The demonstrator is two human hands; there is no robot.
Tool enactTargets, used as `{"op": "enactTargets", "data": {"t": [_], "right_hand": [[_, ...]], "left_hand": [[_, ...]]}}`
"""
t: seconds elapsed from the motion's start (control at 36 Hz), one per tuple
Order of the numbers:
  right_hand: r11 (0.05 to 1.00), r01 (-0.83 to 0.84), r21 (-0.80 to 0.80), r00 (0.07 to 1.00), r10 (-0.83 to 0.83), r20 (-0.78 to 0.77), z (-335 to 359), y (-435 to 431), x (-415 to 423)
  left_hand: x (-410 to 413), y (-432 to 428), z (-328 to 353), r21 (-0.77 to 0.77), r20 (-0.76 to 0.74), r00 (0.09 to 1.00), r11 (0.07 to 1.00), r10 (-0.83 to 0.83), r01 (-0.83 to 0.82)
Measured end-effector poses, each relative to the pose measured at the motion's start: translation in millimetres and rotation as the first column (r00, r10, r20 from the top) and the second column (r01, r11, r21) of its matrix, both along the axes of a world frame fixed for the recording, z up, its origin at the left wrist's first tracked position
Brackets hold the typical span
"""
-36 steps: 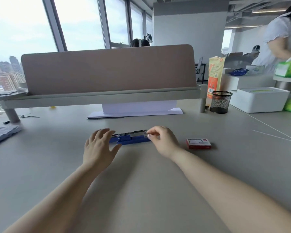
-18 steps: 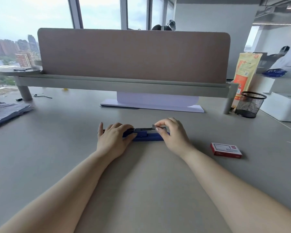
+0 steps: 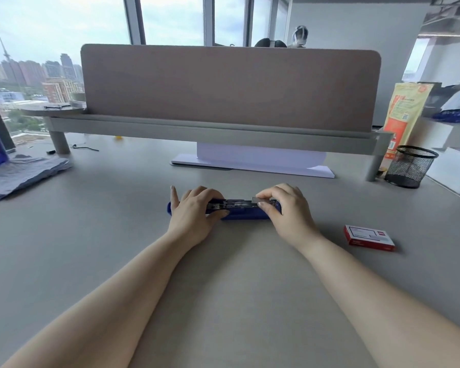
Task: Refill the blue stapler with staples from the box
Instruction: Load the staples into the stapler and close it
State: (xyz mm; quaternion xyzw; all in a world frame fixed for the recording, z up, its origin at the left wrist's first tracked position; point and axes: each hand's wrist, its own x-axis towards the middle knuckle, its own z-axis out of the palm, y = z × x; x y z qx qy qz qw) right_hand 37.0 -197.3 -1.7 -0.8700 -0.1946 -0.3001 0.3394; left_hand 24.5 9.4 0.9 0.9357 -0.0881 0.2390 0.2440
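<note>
Holding blue stapler (image 3: 246,213) steady | hands unmoved | box (image 3: 369,237) untouched

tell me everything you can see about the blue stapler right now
The blue stapler lies flat on the grey desk, lengthwise left to right, with a rounded, plastic-looking blue body. Along its top runs an exposed silver-and-dark metal channel, so it looks opened. The left hand covers and holds its left end; the right hand pinches a small silver piece at the right end of the channel. Whether staples sit inside cannot be told.
</note>
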Motion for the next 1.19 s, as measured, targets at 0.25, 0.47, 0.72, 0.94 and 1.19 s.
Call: {"op": "enactTargets", "data": {"t": [0.25, 0.47, 0.72, 0.94, 1.19], "right_hand": [[0.997, 0.019, -0.072, 0.999, -0.017, 0.031, 1.9, 2.0, -2.2], [0.997, 0.028, -0.077, 0.999, -0.025, 0.033, 3.9, 2.4, -5.1], [0.987, 0.128, -0.099, 0.989, -0.120, 0.085, 3.8, 3.1, -4.2], [0.988, 0.134, -0.075, 0.989, -0.138, -0.051, -0.4, -1.8, -2.3], [0.980, 0.156, -0.126, 0.944, -0.185, -0.272, 0.3, -4.1, -3.9]], "left_hand": [[1.9, 1.5, -1.9, 0.002, 0.041, 0.999, 1.000, -0.009, 0.009], [3.5, 3.0, -3.6, -0.038, 0.059, 0.998, 0.999, -0.031, 0.033], [7.0, 2.9, -4.6, -0.026, 0.049, 0.998, 0.999, -0.033, 0.034], [5.5, 2.1, -2.1, 0.053, -0.009, 1.000, 0.998, 0.025, -0.024], [5.4, 3.1, -1.9, 0.131, -0.075, 0.986, 0.982, 0.150, -0.139]]}}
